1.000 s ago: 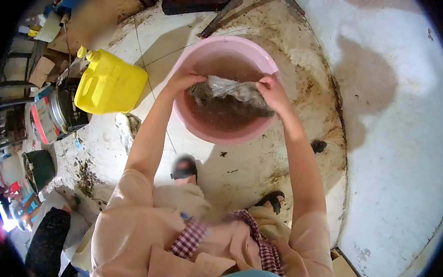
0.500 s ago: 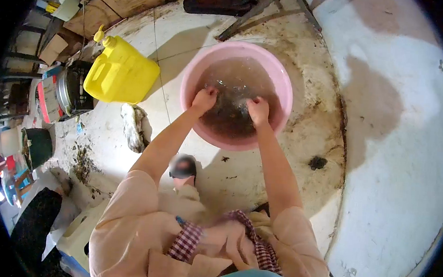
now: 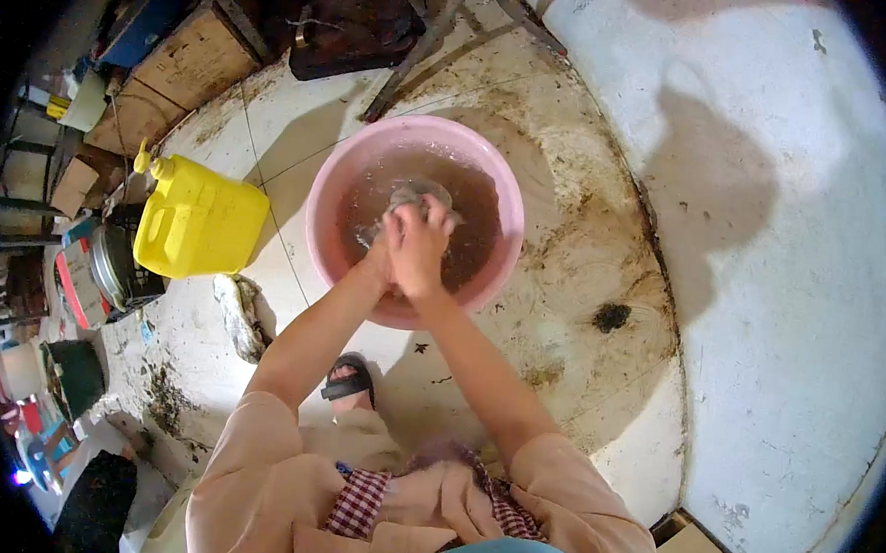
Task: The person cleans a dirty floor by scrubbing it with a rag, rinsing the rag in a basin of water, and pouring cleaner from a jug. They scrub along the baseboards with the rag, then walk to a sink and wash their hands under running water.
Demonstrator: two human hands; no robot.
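A pink basin [image 3: 318, 215] of murky brown water [image 3: 479, 213] stands on the floor in front of me. Over the water my right hand [image 3: 421, 247] and my left hand [image 3: 382, 256] are pressed together, the right one partly covering the left. A wet greyish bundle, which looks like a cloth [image 3: 405, 196], shows at their fingertips, and both hands appear closed round it. Most of my left fingers are hidden behind the right hand. Splashes and ripples surround the bundle.
A yellow jerrycan [image 3: 206, 219] stands left of the basin, with a crumpled whitish rag [image 3: 241, 316] below it. Metal stand legs [image 3: 423, 50] and a dark case [image 3: 356, 32] are beyond. A white wall [image 3: 763, 293] runs along the right. Dirt marks the floor.
My hands were apart in the water at either side of a dark mass. Now they are together and raised, squeezing the greyish bundle. The view has shifted, so the basin appears lower and farther left.
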